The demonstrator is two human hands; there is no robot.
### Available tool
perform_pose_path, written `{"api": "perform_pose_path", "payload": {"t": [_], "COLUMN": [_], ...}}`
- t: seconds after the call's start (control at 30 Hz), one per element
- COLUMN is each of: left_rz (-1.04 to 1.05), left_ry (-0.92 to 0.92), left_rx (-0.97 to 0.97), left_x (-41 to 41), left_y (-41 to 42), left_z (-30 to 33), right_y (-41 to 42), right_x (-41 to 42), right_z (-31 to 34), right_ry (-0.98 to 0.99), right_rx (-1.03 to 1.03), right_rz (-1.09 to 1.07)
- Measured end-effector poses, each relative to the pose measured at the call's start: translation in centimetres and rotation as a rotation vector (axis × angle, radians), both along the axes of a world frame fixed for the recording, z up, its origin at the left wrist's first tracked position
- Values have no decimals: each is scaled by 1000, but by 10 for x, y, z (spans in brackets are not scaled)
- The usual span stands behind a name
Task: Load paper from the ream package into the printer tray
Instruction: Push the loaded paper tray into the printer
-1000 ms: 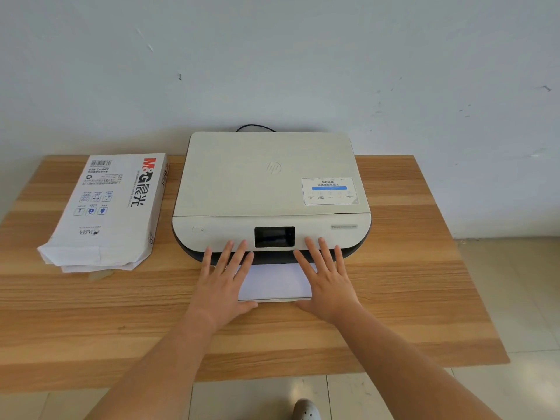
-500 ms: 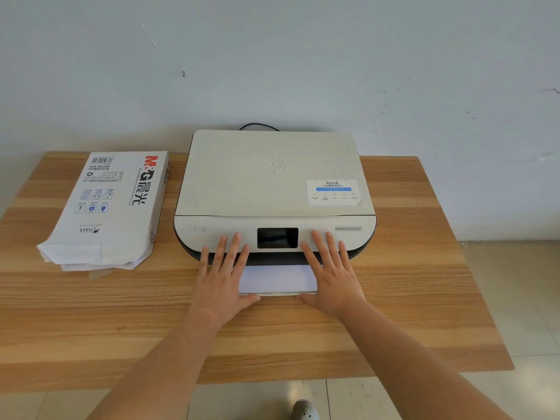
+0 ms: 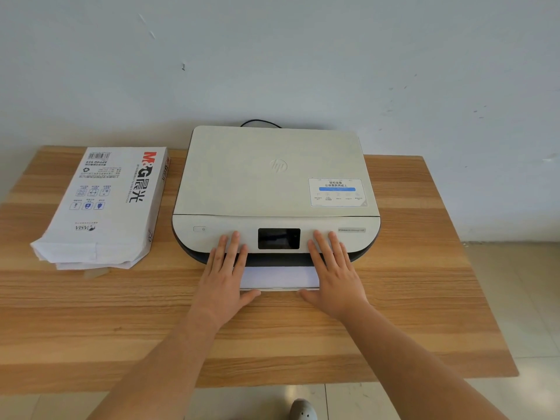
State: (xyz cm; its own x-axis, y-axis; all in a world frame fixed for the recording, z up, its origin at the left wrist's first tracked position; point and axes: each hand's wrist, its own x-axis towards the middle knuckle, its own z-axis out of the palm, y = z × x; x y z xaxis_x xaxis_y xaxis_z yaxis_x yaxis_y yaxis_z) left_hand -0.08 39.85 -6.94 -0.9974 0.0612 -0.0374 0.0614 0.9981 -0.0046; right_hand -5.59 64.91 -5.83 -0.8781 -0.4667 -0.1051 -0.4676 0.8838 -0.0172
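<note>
A white stack of paper (image 3: 280, 276) lies in the tray (image 3: 280, 288), which sticks out of the printer's (image 3: 275, 189) front, toward the worktop's (image 3: 424, 298) near edge. The left hand (image 3: 222, 280) and right hand (image 3: 335, 275) lie flat, fingers straight, on either end of the tray, fingertips over the printer's front panel beside the dark screen (image 3: 278, 238). The torn-open ream package (image 3: 103, 207) lies near the worktop's left edge, just beside the printer.

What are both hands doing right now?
Left hand: open, flat on the paper tray.
Right hand: open, flat on the tray too.
</note>
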Motion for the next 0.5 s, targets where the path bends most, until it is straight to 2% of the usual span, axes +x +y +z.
{"api": "perform_pose_path", "payload": {"t": [0.5], "left_rz": [11], "left_ry": [52], "left_rx": [-19], "left_x": [-2], "left_y": [1], "left_z": [-4], "right_y": [-1], "right_x": [-1], "right_z": [-7], "right_ry": [50], "right_rx": [-30], "right_rz": [-12]}}
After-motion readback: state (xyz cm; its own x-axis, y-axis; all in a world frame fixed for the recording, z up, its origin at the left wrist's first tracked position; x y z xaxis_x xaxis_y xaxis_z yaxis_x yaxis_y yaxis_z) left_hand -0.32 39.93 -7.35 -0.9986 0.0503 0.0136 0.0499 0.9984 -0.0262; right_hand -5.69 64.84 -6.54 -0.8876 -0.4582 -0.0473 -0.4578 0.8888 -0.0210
